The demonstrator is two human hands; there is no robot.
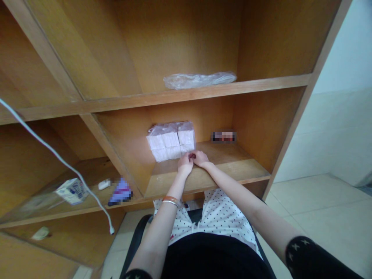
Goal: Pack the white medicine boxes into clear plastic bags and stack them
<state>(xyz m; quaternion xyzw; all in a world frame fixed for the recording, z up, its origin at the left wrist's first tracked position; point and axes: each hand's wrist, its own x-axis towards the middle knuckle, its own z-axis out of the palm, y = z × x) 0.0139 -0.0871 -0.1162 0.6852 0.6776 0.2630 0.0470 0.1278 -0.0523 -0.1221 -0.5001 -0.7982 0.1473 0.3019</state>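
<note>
My left hand [185,164] and my right hand [200,158] meet on the lower wooden shelf [232,170], fingertips pinched together over something small and dark that I cannot make out. Just behind them sits a plastic-wrapped pack of white tissue packets [171,140]. Both hands' fingers are curled closed. An orange and silver bracelet [170,200] circles my left wrist.
A crumpled clear plastic bag [200,80] lies on the upper shelf. A small blurred item [223,136] sits at the back right of the lower shelf. The left compartment holds a small carton [71,190], a purple blurred packet [120,192] and a white cable [58,157] hanging across.
</note>
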